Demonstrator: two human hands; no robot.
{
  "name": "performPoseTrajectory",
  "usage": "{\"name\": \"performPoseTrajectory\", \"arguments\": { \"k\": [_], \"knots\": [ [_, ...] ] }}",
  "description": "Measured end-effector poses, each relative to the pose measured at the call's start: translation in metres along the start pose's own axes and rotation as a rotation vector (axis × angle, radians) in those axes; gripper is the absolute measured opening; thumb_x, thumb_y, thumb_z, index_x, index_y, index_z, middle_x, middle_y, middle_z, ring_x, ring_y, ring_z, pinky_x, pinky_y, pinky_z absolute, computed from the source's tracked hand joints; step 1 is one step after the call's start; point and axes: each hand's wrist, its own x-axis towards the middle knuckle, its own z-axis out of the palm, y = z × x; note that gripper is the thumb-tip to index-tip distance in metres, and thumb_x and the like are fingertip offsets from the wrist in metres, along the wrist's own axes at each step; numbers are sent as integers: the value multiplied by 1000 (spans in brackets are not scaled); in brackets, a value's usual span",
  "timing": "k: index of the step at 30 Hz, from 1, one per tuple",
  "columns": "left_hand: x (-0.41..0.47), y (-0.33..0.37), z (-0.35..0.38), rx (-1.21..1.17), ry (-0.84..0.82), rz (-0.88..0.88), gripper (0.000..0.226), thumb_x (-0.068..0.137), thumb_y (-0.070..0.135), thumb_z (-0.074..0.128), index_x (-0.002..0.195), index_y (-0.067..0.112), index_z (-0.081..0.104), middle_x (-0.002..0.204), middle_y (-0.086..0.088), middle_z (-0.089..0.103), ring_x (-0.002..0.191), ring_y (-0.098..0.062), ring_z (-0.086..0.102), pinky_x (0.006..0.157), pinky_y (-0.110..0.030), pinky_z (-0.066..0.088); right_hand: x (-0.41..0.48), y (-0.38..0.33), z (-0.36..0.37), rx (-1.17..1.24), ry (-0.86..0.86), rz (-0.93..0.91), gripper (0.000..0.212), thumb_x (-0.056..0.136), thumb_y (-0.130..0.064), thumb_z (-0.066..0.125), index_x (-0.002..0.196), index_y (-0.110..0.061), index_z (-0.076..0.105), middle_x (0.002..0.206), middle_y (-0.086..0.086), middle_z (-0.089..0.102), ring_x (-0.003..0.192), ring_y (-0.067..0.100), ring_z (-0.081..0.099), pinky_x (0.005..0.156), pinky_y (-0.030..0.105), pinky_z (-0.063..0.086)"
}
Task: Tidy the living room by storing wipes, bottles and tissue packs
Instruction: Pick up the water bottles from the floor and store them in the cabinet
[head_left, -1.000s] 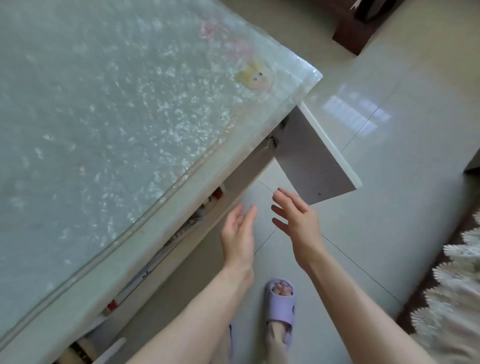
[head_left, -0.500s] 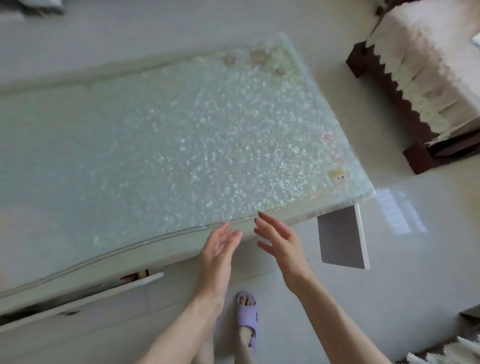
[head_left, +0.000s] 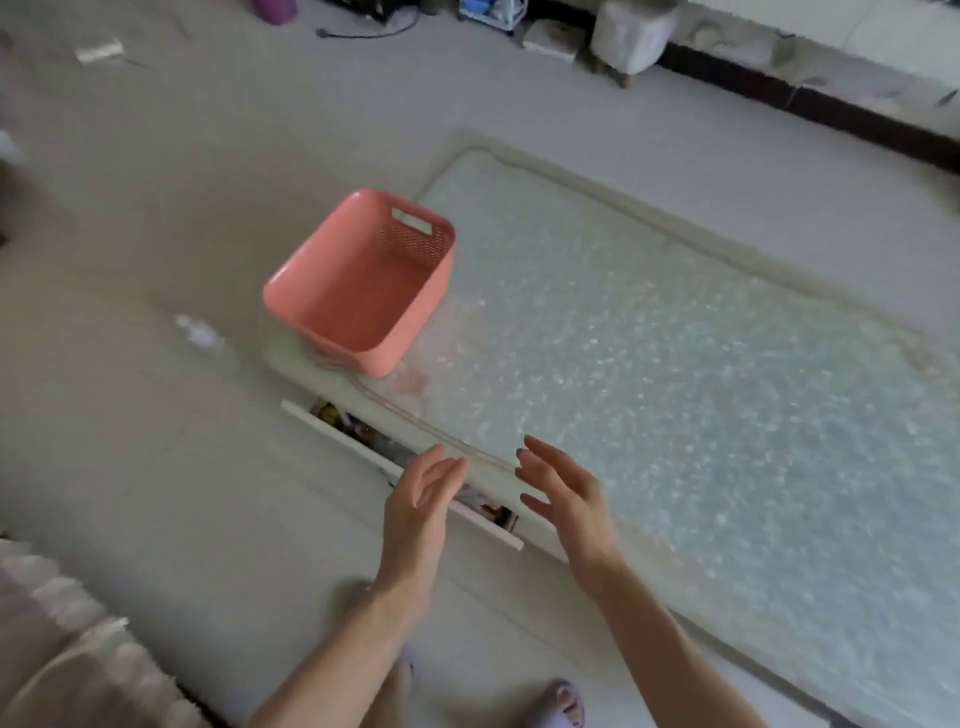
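An empty pink plastic basket (head_left: 358, 283) stands on the near-left corner of the glass-topped coffee table (head_left: 675, 364). Below the table's edge a white drawer (head_left: 363, 452) is pulled partly out, with several small items inside that I cannot make out. My left hand (head_left: 421, 504) hovers over the drawer's front, fingers apart, holding nothing. My right hand (head_left: 566, 499) hovers over the table's edge, also empty with fingers spread. A small clear bottle (head_left: 200, 332) lies on the floor left of the table.
A fringed sofa cover (head_left: 67, 639) is at the bottom left. Across the floor at the far side are a cable (head_left: 363, 34), a purple object (head_left: 274, 10), a white stool (head_left: 628, 36) and boxes. A purple slipper (head_left: 563, 701) is below my arms.
My view has swung left along the table, away from the open side door, bringing the pink basket and the drawer into sight. Both hands stay empty and spread.
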Motion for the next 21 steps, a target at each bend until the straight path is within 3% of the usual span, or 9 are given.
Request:
{"name": "performPoseTrajectory", "arguments": {
  "k": [5,9,16,21],
  "knots": [
    [45,41,-126,-52,94,-28,39,71,47,71,107,35,63,97,28,70,96,12,62,85,-19,46,36,-10,146,-78,-105,40,32,90,-29,63,122,-25,64,122,-5,66,111,11,63,93,31,52],
    [75,64,-217,-108,194,-45,24,82,33,73,104,33,63,100,19,70,92,12,63,77,-10,47,62,-13,250,-127,-178,75,26,90,-25,64,116,-26,65,118,-1,69,110,14,64,92,33,52],
    [127,95,-324,-208,363,-68,24,88,21,67,111,25,63,111,5,67,97,5,62,91,-23,44,114,-23,381,-175,-276,104,32,90,-19,62,121,-12,64,109,5,67,92,9,66,76,24,53],
    [184,123,-381,-243,413,-41,25,86,20,68,111,22,63,108,5,67,85,12,64,77,-14,47,166,-33,460,-217,-346,114,35,89,-23,64,123,-17,63,117,3,68,100,13,67,78,26,51]
  ]
}}
